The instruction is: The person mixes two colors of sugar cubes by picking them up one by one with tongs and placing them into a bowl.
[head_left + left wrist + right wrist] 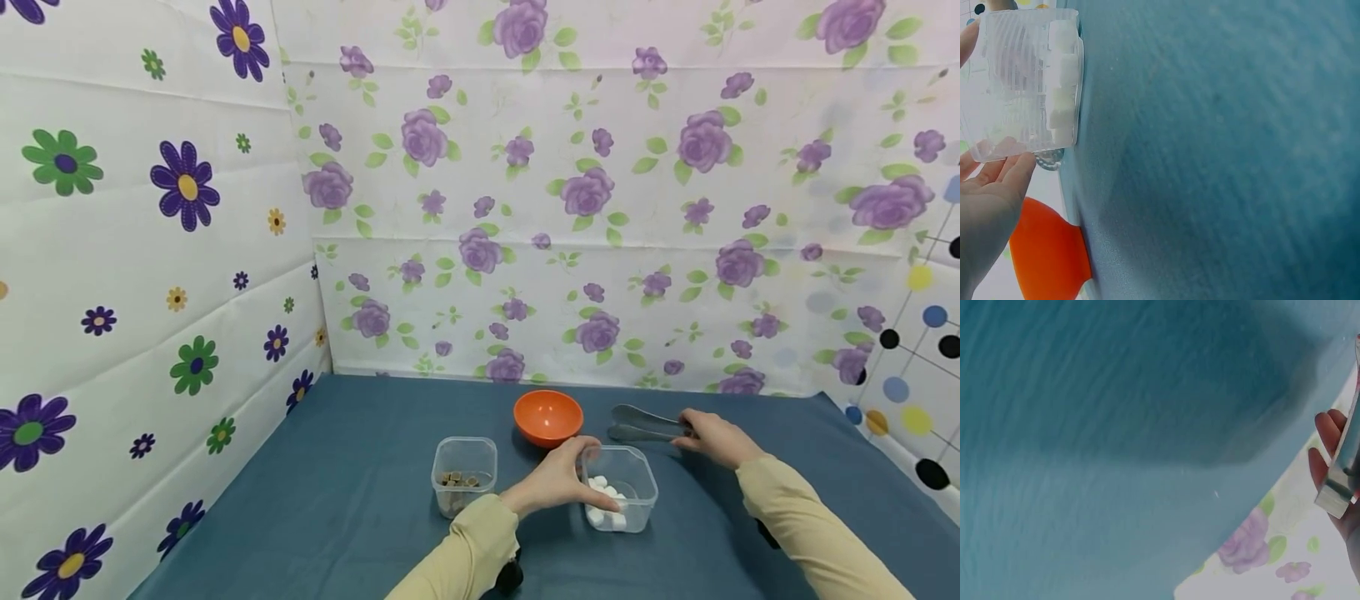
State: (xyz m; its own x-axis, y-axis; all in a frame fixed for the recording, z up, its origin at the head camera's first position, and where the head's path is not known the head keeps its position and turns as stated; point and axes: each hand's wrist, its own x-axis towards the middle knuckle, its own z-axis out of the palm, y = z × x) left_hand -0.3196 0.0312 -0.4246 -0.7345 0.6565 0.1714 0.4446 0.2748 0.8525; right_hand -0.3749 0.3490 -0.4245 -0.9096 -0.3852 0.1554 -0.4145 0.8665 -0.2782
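Observation:
My left hand grips a clear plastic container by its left side, thumb at the front and fingers at the back. Small white chunks lie in its bottom. In the left wrist view the fingers touch the wall of this container, which sits at the cloth. Farther right, my right hand holds metal tongs by their joined end. Their two arms point left and stand apart. The right wrist view catches part of the tongs in the hand at its right edge.
An orange bowl stands behind the left hand. Left of that hand is a second clear container with small brown pieces in it. A blue cloth covers the table, with flowered sheets behind it and at the sides.

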